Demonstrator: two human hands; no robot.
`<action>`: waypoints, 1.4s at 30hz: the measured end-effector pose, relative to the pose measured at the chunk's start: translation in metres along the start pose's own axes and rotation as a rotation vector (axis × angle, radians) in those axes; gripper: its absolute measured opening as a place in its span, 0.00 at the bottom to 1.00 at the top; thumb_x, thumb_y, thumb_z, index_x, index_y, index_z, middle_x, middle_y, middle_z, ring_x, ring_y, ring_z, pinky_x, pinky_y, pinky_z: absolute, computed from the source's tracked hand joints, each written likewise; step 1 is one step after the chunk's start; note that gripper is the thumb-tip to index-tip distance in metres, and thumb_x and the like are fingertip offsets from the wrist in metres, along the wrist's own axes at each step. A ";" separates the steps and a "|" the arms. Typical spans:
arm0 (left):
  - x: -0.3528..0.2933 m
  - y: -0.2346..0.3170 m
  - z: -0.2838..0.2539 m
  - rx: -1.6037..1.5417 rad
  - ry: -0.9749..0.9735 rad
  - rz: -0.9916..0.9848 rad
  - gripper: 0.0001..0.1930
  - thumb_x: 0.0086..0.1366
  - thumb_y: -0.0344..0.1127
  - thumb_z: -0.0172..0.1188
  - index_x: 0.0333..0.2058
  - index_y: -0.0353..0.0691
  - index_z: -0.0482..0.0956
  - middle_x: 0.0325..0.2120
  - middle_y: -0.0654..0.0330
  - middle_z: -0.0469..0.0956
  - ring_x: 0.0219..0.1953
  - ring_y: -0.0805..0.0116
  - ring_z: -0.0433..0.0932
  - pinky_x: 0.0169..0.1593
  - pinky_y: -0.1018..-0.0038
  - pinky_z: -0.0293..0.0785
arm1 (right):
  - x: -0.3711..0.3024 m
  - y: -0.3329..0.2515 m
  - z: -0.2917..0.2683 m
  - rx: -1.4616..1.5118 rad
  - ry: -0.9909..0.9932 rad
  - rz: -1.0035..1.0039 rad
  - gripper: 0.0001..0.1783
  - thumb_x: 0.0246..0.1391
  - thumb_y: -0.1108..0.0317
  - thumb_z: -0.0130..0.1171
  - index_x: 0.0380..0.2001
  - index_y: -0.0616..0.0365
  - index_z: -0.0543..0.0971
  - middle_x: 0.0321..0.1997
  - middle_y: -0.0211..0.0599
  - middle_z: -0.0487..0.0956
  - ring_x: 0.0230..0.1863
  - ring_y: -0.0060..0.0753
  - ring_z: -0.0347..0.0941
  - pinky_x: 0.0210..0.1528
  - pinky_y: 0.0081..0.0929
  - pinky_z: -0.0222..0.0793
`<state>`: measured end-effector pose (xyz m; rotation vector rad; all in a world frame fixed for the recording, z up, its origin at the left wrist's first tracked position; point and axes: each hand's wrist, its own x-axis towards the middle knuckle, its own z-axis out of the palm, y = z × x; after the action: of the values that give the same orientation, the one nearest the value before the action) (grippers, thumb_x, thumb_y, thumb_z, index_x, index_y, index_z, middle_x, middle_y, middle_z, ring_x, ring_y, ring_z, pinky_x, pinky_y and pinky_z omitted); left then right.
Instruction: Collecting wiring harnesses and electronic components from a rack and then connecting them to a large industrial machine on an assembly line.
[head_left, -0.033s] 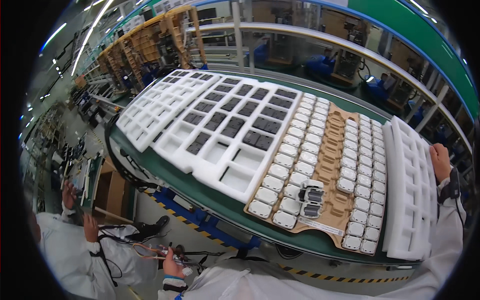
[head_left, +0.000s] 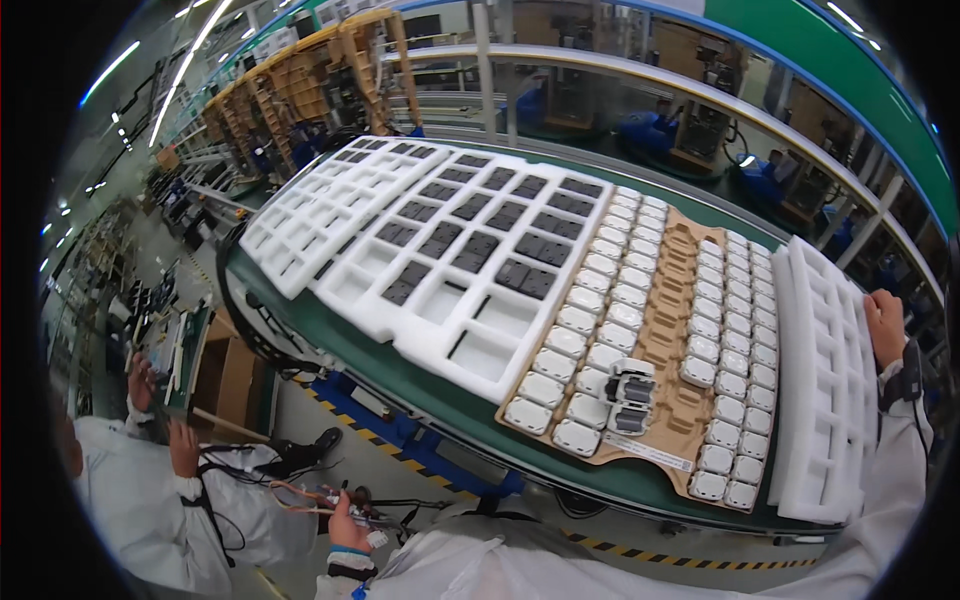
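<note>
Low at the centre left, my left hand (head_left: 349, 528) is closed around a bundle of thin wires (head_left: 305, 493) with small connectors, held off the bench's near side. My right hand (head_left: 885, 328) is at the far right, its fingers bent over the outer edge of a white foam tray (head_left: 822, 385). That tray leans at the right end of the bench, with more foam layered beside it. Left of it lies a tan moulded tray (head_left: 672, 345) carrying rows of white square parts (head_left: 576, 436). A grey-and-white part (head_left: 630, 396) rests on top near its front.
Two more white foam trays, one (head_left: 482, 345) partly filled with black blocks (head_left: 476, 251), lie on the green bench (head_left: 385, 360). A co-worker in white (head_left: 130, 500) is at the lower left, both hands raised, near an open cardboard box (head_left: 230, 375). Metal framing (head_left: 560, 55) runs behind.
The view has shifted slightly, so the bench and trays appear a little further right. Both my hands keep the same hold.
</note>
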<state>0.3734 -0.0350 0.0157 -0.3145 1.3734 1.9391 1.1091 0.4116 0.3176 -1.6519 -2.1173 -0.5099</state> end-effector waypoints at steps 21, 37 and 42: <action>-0.007 0.001 -0.035 -0.041 0.010 0.031 0.10 0.68 0.46 0.57 0.31 0.49 0.73 0.27 0.67 0.74 0.27 0.71 0.71 0.30 0.70 0.70 | 0.007 0.000 -0.001 -0.238 0.165 -0.092 0.15 0.63 0.62 0.54 0.26 0.60 0.67 0.28 0.43 0.67 0.33 0.44 0.64 0.38 0.34 0.62; -0.010 -0.006 -0.029 -0.069 -0.025 0.028 0.11 0.70 0.45 0.53 0.33 0.46 0.73 0.28 0.64 0.76 0.27 0.70 0.72 0.32 0.69 0.70 | 0.006 -0.010 -0.002 0.016 0.156 -0.073 0.13 0.59 0.67 0.56 0.25 0.64 0.69 0.28 0.41 0.65 0.29 0.41 0.65 0.34 0.31 0.62; 0.002 -0.009 -0.044 -0.083 0.015 0.030 0.10 0.69 0.45 0.55 0.34 0.48 0.74 0.29 0.65 0.77 0.26 0.71 0.71 0.30 0.70 0.69 | 0.004 -0.049 -0.018 -0.015 0.196 -0.006 0.13 0.55 0.63 0.61 0.25 0.62 0.72 0.30 0.41 0.70 0.31 0.43 0.72 0.34 0.31 0.67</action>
<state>0.3690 -0.0719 -0.0101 -0.3497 1.3166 2.0258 1.0627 0.3940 0.3332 -1.5366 -1.9808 -0.6622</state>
